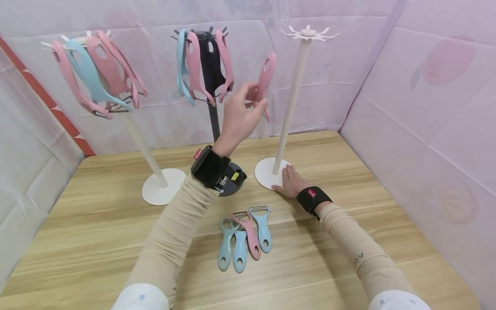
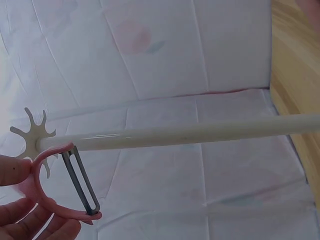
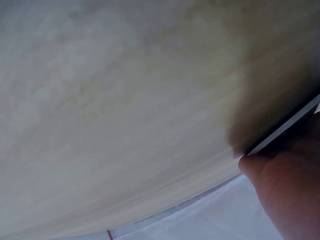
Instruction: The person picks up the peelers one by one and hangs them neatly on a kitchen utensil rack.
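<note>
My left hand (image 1: pixel 242 112) pinches a pink Y-shaped peeler (image 1: pixel 266 75) between thumb and fingers, its handle pointing up. The peeler hangs in the air left of the white stand (image 1: pixel 293 94), a little below its top hooks (image 1: pixel 308 33), which carry nothing. In the left wrist view the peeler's metal blade (image 2: pixel 80 180) faces away from the fingers. My right hand (image 1: pixel 293 183) rests with extended fingers on the right edge of the stand's round base (image 1: pixel 265 174). The right wrist view shows part of that hand (image 3: pixel 285 185) at the base's edge.
Several peelers, blue and pink, lie together on the wooden table, including a blue peeler (image 1: pixel 263 228). A black stand (image 1: pixel 213 116) holds blue, pink and black peelers. Another white stand (image 1: pixel 141 146) at the left holds pink and blue ones. Fabric walls (image 1: pixel 426 107) enclose the table.
</note>
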The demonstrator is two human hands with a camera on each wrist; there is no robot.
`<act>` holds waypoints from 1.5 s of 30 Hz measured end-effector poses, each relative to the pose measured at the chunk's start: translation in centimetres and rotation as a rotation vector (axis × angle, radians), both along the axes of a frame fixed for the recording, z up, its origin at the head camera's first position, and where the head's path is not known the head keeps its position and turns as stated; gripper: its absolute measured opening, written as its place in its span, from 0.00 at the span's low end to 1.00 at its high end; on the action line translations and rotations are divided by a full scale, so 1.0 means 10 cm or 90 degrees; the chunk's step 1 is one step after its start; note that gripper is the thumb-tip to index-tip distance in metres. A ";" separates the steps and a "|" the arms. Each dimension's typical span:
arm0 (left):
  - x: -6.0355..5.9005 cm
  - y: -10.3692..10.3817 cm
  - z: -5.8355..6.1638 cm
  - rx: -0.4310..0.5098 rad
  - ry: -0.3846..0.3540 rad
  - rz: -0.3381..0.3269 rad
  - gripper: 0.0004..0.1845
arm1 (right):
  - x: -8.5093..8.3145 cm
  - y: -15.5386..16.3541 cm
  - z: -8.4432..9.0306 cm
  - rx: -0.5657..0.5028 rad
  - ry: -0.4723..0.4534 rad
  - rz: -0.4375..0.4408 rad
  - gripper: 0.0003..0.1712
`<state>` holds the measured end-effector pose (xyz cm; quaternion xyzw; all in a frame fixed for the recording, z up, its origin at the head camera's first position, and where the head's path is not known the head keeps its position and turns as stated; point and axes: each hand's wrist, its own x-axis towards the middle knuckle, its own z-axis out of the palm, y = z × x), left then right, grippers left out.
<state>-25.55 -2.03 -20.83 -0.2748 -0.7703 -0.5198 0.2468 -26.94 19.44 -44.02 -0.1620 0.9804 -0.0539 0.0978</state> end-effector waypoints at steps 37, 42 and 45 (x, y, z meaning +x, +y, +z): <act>-0.03 0.32 -0.11 -0.046 0.036 0.059 0.26 | 0.12 -0.11 0.14 0.000 -0.014 0.002 0.49; 0.04 0.23 -0.36 -0.091 0.042 0.044 0.25 | 0.10 -0.10 0.10 0.000 -0.014 0.004 0.49; 0.10 0.15 -0.50 -0.096 0.017 0.024 0.23 | 0.08 -0.10 0.09 -0.002 -0.017 0.004 0.49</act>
